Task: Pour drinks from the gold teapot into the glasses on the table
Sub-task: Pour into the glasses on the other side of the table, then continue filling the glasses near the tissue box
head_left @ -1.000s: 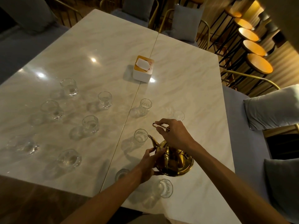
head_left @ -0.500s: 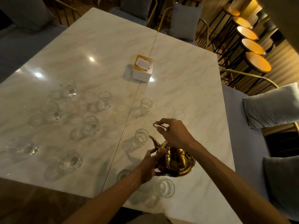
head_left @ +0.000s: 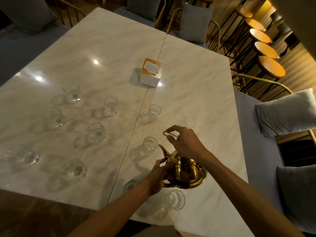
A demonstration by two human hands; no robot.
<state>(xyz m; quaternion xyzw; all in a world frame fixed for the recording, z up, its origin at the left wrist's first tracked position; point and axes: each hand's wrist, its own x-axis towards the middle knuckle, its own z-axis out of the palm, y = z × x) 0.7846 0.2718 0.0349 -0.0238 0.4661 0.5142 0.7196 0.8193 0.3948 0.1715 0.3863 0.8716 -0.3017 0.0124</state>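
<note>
The gold teapot (head_left: 185,173) stands near the front right of the marble table (head_left: 102,53). Its spout points left toward a clear glass (head_left: 150,144) just beyond the tip. My right hand (head_left: 185,142) grips the teapot's thin gold handle from above. My left hand (head_left: 158,175) holds the pot's left side below the spout. Several more clear glasses are spread over the table, among them one glass (head_left: 177,199) in front of the pot, a far glass (head_left: 189,122) behind my right hand and a glass on the left half (head_left: 96,132).
A white tissue box (head_left: 151,72) with a gold top sits at the table's middle seam. Grey cushioned chairs (head_left: 195,23) ring the far side, grey pillows (head_left: 287,112) lie on a bench at right, and round wooden stools (head_left: 271,65) line the upper right.
Both hands stay on the teapot; pot and hands have hardly shifted. The view has only drifted slightly.
</note>
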